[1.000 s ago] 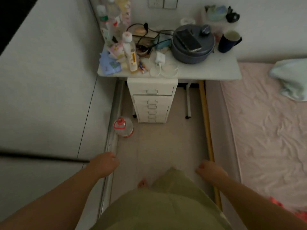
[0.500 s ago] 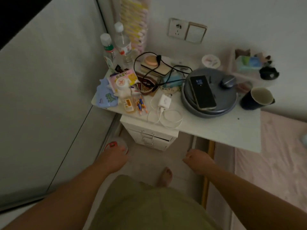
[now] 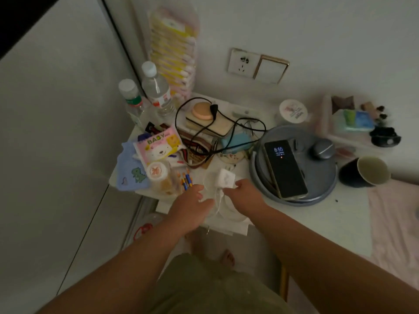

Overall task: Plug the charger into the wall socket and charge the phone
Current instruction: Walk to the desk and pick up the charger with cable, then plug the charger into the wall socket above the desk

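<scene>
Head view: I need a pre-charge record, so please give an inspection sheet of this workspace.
Surface: white table, crowded at left and back.
Job's things: white charger lying unplugged; phone on grey pot lid, screen lit; wall socket vacant.
Clutter: two water bottles, baby wipes pack, dark mug.
Grippers: left hand and right hand at the charger's white cable; grip unclear.
Cables: black cable looped across the clutter.
Surroundings: pink bedding at right.
</scene>
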